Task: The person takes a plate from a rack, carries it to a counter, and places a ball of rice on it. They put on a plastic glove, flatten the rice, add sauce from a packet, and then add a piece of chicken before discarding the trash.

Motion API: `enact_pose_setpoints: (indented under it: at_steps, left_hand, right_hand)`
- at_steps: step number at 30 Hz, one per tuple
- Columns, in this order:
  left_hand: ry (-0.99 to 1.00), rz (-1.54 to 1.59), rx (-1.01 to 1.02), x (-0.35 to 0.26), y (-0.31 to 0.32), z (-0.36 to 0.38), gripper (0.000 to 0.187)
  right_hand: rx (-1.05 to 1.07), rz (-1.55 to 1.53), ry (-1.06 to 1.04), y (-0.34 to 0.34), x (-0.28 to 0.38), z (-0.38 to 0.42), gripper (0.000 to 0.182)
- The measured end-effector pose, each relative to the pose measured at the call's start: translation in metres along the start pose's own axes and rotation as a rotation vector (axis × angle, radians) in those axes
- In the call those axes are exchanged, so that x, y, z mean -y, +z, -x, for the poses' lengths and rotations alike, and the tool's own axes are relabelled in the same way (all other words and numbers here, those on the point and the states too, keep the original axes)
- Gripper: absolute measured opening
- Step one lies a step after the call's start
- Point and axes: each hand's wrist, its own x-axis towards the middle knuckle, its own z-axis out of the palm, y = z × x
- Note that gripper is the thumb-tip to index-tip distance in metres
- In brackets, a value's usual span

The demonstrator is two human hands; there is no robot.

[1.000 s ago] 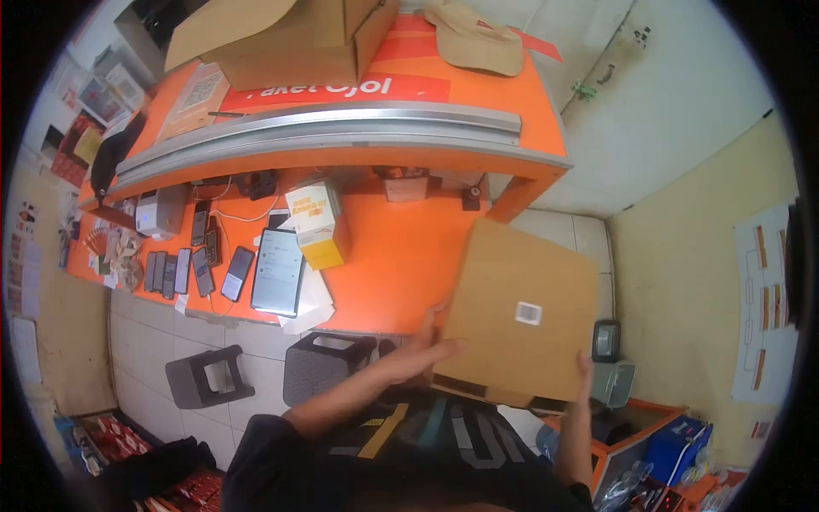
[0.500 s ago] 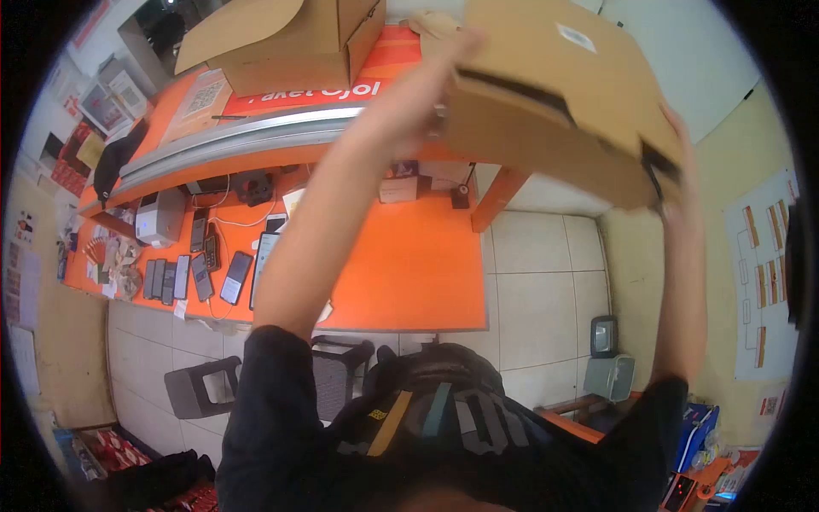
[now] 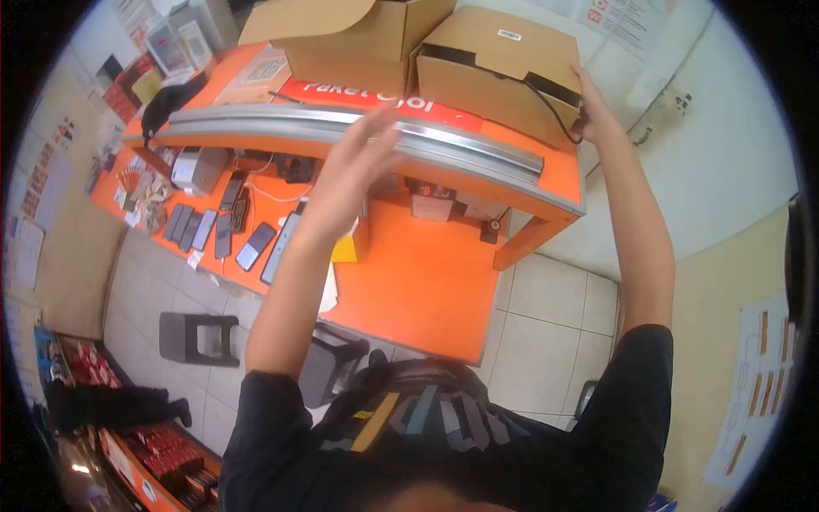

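Observation:
A closed cardboard box with a small white label stands at the right end of the upper orange shelf, beside a larger open cardboard box. My right hand rests against the closed box's right side, near a dark cable or strap hanging at its front; its fingers are partly hidden. Away from the box, my left hand is raised in front of the silver rail, blurred, with fingers apart and nothing in it.
Several phones and a white printer occupy the lower orange desk. A dark stool stands on the tiled floor at left. A red-and-white banner lies under the boxes.
The closed box has gone from being held up in both my hands to standing on the shelf beside the open box. My left hand has let go and moved left. The view has shifted.

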Motion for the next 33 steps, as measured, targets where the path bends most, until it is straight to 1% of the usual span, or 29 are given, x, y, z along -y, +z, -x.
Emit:
enact_pose_setpoints:
  at_steps: [2,3,5,6,7,8,10,11,12,13,14,15,16,17,18,19,20,21,22,23,24,25,26,28,30,31,33]
  left_hand:
    - [-0.125,0.020,0.130,0.038,-0.030,0.058,0.060]
    - [-0.239,0.078,0.118,0.062,-0.039,0.091,0.058]
    - [-0.497,0.151,0.040,0.108,-0.054,0.164,0.055]
    - [-0.643,0.173,-0.035,0.129,-0.061,0.205,0.054]
    - [-0.747,0.187,-0.142,0.156,-0.069,0.250,0.053]
    - [-0.854,0.214,-0.258,0.185,-0.075,0.300,0.053]
    - [-1.073,0.159,-0.597,0.241,-0.084,0.415,0.050]
    - [-1.061,0.243,-0.783,0.273,-0.089,0.484,0.049]
    - [-1.040,0.328,-0.960,0.294,-0.088,0.549,0.047]
    - [-1.049,0.296,-1.156,0.300,-0.081,0.601,0.043]
    - [-1.046,0.268,-1.364,0.300,-0.063,0.642,0.039]
    - [-1.129,0.178,-1.348,0.284,-0.040,0.674,0.033]
    - [-1.197,0.095,-1.361,0.270,-0.018,0.697,0.029]
    - [-1.401,-0.039,-1.404,0.267,0.005,0.712,0.034]
    - [-1.448,-0.020,-1.441,0.263,0.021,0.722,0.036]
    - [-1.495,0.002,-1.465,0.257,0.033,0.731,0.038]
    - [-1.545,0.023,-1.464,0.251,0.047,0.746,0.041]
    - [-1.540,0.049,-1.454,0.263,0.058,0.765,0.045]
    - [-1.465,0.086,-1.553,0.265,0.068,0.782,0.046]
    - [-1.383,0.118,-1.654,0.277,0.085,0.790,0.046]
    - [-1.298,0.146,-1.749,0.289,0.096,0.801,0.047]
    - [-1.269,-0.043,-1.661,0.299,0.112,0.828,0.044]
    - [-1.241,-0.042,-1.706,0.306,0.126,0.851,0.041]
    - [-1.219,-0.062,-1.771,0.305,0.154,0.904,0.036]
    - [-0.976,0.421,-2.049,0.290,0.187,0.956,0.036]
    - [-0.850,0.692,-2.160,0.293,0.206,0.986,0.035]
    - [-0.955,0.692,-2.202,0.291,0.239,1.046,0.034]
  right_hand:
    - [0.083,0.070,0.002,-0.014,-0.001,-0.008,0.087]
    - [0.131,0.104,0.001,-0.020,0.002,-0.013,0.091]
    - [0.183,0.271,-0.078,-0.039,0.015,-0.002,0.091]
    - [0.318,0.186,-0.084,-0.062,0.012,-0.021,0.087]
    - [0.189,0.247,-0.194,-0.046,0.023,0.027,0.080]
    - [0.202,0.324,-0.136,-0.083,0.022,-0.012,0.078]
    - [0.091,0.536,-0.404,-0.111,0.020,-0.013,0.065]
    - [0.008,0.645,-0.528,-0.124,0.018,-0.014,0.059]
    - [-0.064,0.698,-0.616,-0.120,0.017,0.016,0.054]
    - [-0.145,0.753,-0.700,-0.116,0.015,0.047,0.049]
    - [-0.225,0.776,-0.883,-0.096,0.012,0.087,0.045]
    - [-0.270,0.793,-0.999,-0.078,0.006,0.128,0.046]
    - [-0.269,0.745,-1.030,-0.067,-0.009,0.140,0.045]
    - [-0.144,0.648,-1.078,-0.039,-0.034,0.171,0.041]
    - [0.177,0.519,-1.044,0.005,-0.050,0.208,0.020]
    - [0.490,0.404,-0.992,0.040,-0.069,0.231,0.027]
    - [0.497,0.609,-0.495,0.038,-0.125,0.209,0.028]
    - [0.723,0.524,-0.431,0.082,-0.174,0.239,0.027]
    - [0.941,0.439,-0.333,0.125,-0.224,0.265,0.026]
    - [1.147,0.332,-0.385,0.159,-0.296,0.281,0.026]
    - [1.233,0.342,-0.313,0.182,-0.350,0.325,0.027]
    - [1.349,0.608,-0.170,0.208,-0.380,0.378,0.023]
    - [1.430,0.738,-0.025,0.233,-0.385,0.449,0.025]
    - [1.691,0.893,-0.043,0.265,-0.408,0.552,0.021]
    - [1.864,0.783,-0.087,0.290,-0.455,0.624,0.019]
    - [1.940,0.733,-0.101,0.299,-0.478,0.653,0.019]
    - [1.997,0.838,-0.295,0.319,-0.498,0.701,0.019]
